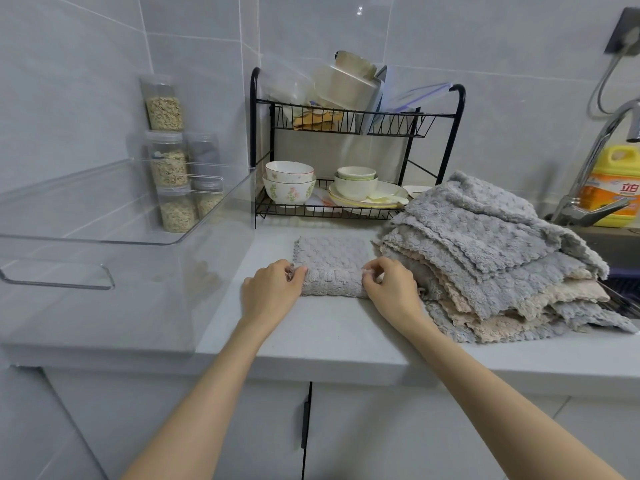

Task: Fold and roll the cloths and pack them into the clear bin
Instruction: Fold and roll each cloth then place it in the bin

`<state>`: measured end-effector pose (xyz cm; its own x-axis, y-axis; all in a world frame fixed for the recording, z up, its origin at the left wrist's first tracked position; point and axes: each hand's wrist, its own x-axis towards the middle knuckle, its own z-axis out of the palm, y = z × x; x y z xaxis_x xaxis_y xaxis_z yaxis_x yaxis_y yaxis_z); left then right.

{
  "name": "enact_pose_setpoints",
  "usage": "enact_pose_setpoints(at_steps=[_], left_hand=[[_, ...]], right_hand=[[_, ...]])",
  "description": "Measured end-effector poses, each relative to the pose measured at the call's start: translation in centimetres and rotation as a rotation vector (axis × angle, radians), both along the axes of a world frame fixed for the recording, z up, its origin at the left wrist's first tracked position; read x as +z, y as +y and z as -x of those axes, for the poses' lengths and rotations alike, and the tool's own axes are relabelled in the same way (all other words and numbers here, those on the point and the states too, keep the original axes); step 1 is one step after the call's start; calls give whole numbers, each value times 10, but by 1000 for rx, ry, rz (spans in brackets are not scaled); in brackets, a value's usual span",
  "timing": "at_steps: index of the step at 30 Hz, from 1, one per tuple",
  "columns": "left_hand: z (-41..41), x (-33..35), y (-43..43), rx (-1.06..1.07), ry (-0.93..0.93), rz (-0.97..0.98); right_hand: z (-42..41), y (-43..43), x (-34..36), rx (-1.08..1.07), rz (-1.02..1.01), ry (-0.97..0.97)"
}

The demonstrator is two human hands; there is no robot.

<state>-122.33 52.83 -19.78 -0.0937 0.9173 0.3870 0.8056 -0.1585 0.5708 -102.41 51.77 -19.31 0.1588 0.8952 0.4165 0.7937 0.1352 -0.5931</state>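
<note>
A grey textured cloth (330, 258) lies folded into a strip on the counter, its near end rolled up. My left hand (273, 289) pinches the left end of the roll. My right hand (388, 287) pinches the right end. A tall pile of grey and beige cloths (491, 265) sits just right of my right hand. The clear bin (104, 237) stands on the counter at the left, with nothing inside it.
A black dish rack (356, 150) with bowls and plates stands behind the cloth. Clear jars of grain (166, 147) stand behind the bin. At the right are a faucet (595, 188), a yellow detergent bottle (613, 188) and the sink (616, 251).
</note>
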Motion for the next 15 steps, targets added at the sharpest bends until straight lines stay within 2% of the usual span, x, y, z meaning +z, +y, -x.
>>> enact_pose_setpoints(at_steps=[3,6,8,11,15], left_hand=[[-1,0,3,6,10,12],[-3,0,5,13,21,22],[-3,1,5,18,24,25],[-4,2,5,38,41,35],[-5,2,7,47,61,50]], right_hand=[[2,-2,-2,27,-56,-29],[7,-5,-2,61,-313,-294],[14,-6,-2,177,-410,-379],[26,-10,0,330,-287,-367],[30,-11,-1,404,-163,-442]])
